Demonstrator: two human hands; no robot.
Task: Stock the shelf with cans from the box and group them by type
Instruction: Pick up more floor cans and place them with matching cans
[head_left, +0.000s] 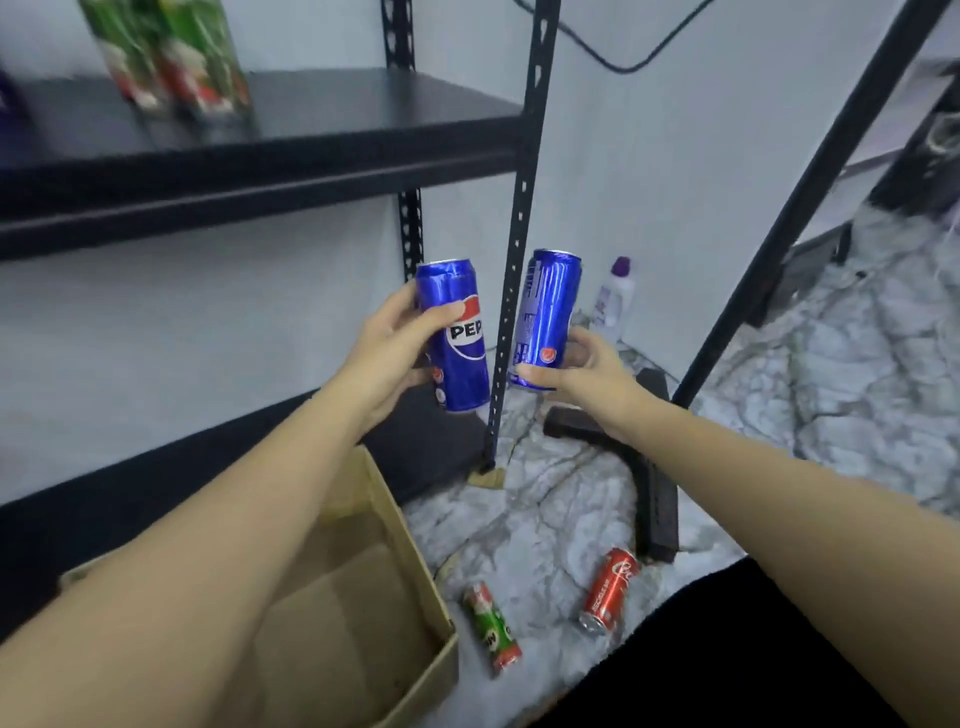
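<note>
Blue aluminium fills both hands: the left hand (387, 358) grips a tall blue Pepsi can (453, 335) with its logo facing the camera, thumb across the front and fingers curled behind, while the right hand (576, 366) holds a second tall blue can (545, 317) low on its body, its label turned sideways. Both cans are upright, slightly tilted, raised side by side in front of the black perforated metal shelf upright (511, 291), between the upper black shelf board (322, 130) and the lower one. Blurred green and red cans (171, 57) stand on the upper board. Below the left forearm sits an open brown cardboard box (410, 561). On the marbled white floor beside the box lie a green can (492, 627) and a red cola can (609, 590), both on their sides.
</note>
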